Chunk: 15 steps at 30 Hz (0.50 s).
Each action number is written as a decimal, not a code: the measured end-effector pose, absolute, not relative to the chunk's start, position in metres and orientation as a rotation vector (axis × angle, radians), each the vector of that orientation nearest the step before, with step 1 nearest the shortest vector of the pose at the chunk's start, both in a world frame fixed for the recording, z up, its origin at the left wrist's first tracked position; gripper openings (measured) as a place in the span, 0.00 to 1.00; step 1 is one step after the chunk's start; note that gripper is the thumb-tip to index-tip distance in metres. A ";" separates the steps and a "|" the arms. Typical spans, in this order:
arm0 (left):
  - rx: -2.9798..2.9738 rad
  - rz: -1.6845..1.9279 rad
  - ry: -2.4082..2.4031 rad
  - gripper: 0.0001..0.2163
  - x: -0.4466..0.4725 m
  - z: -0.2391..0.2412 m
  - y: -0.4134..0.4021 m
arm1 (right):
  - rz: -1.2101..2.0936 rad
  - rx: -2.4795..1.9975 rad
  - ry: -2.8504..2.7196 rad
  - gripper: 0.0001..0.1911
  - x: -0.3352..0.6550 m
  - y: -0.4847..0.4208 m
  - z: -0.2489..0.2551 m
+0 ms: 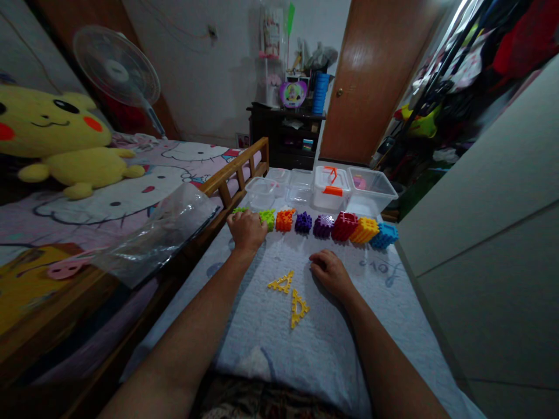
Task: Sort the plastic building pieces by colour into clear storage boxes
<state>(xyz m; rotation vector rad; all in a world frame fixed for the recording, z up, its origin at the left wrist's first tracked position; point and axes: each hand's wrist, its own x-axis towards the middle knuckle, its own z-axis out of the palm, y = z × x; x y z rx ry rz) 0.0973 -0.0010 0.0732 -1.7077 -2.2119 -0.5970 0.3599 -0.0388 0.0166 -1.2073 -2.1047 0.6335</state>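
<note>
At the left end of a row of plastic interlocking pieces, my left hand (248, 228) has its fingers closed over light green pieces (267, 219). Its fingertips are partly hidden. My right hand (332, 272) rests on the cloth with loosely bent fingers, a gap beside the thumb and nothing visible in it. Between my forearms lie two yellow triangular pieces (282, 283) with notched edges, apart from each other. Rightward from the green run grouped pieces: orange (285, 220), dark blue (303, 222), purple (324, 226), red (345, 226), yellow (365, 230) and blue (385, 235).
Clear plastic boxes (300, 187) and a lidded box with an orange handle (331, 187) stand behind the row. Left of the cloth-covered table (262, 337) is a wooden bed rail (244, 167) with a plastic bag (161, 230). A white cabinet (489, 233) borders the right.
</note>
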 end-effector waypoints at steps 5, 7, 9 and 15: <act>-1.768 -0.638 -2.135 0.10 0.095 0.082 -0.014 | 0.637 -1.212 -2.106 0.08 0.360 -0.039 0.018; -1.840 -0.655 -2.076 0.10 0.095 0.085 -0.026 | 0.641 -1.213 -2.112 0.08 0.359 -0.039 0.019; -1.993 -0.661 -1.997 0.09 0.097 0.085 -0.041 | 0.635 -1.213 -2.123 0.08 0.359 -0.039 0.020; -2.652 -0.517 -1.850 0.11 0.102 0.065 -0.085 | 0.599 -1.223 -2.151 0.08 0.359 -0.038 0.018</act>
